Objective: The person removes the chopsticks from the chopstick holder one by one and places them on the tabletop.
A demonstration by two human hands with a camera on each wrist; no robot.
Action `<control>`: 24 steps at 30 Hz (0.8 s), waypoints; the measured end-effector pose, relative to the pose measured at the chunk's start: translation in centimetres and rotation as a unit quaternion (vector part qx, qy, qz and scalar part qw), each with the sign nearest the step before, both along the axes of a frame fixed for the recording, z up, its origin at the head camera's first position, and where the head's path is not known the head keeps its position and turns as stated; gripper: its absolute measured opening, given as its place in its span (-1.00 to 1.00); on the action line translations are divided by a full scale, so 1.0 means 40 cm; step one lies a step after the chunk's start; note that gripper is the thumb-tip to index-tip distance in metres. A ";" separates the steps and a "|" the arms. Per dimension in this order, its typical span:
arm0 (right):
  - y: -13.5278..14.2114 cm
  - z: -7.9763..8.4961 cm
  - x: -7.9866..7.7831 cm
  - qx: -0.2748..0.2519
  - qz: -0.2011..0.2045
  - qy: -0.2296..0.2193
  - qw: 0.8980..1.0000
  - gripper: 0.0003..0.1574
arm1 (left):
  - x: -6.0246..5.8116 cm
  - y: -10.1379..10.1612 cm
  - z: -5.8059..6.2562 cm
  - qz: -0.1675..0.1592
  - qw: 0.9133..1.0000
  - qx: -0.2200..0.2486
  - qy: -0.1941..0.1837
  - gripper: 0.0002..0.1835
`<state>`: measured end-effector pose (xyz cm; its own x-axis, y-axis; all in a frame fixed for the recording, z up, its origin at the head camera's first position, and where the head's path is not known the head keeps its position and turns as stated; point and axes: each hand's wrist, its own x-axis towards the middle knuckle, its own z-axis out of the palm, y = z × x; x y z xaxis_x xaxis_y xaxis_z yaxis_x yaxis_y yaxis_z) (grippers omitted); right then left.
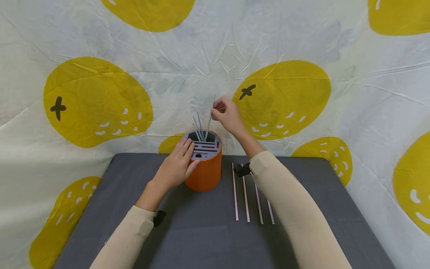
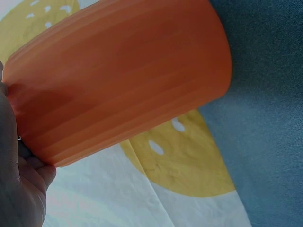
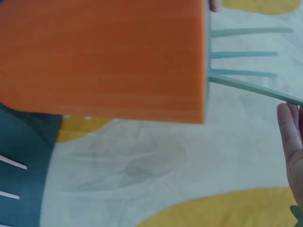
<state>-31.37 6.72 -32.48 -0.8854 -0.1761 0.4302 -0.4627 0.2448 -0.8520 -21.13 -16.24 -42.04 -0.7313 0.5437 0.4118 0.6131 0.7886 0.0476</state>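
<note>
An orange cylindrical utensil holder with a grey slotted top stands upright at the table's back edge. My left hand rests on the left of that top, its fingers laid out straight and its thumb at the front rim. Above the holder, my right hand pinches the upper part of a pale green chopstick between thumb and fingertips. The chopstick's lower end is inside the open rear compartment, hidden below the rim. Several other blue-green chopsticks lean in the same compartment.
Several pinkish chopsticks lie side by side on the dark grey table, right of the holder and partly under my right forearm. Behind the table hangs a white cloth with yellow fruit prints.
</note>
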 end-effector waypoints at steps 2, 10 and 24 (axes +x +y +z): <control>0.011 0.015 0.002 -0.026 0.001 0.005 1.000 -0.88 | 0.000 -0.001 0.001 0.000 1.000 -0.001 0.001 -0.29; 0.066 0.067 0.023 -0.132 0.013 0.031 0.991 -0.88 | -0.001 -0.002 0.002 0.004 1.000 -0.001 -0.001 -0.29; 0.217 0.140 0.085 -0.272 -0.012 0.048 0.961 -0.87 | 0.002 -0.003 0.011 0.007 1.000 -0.006 -0.022 -0.26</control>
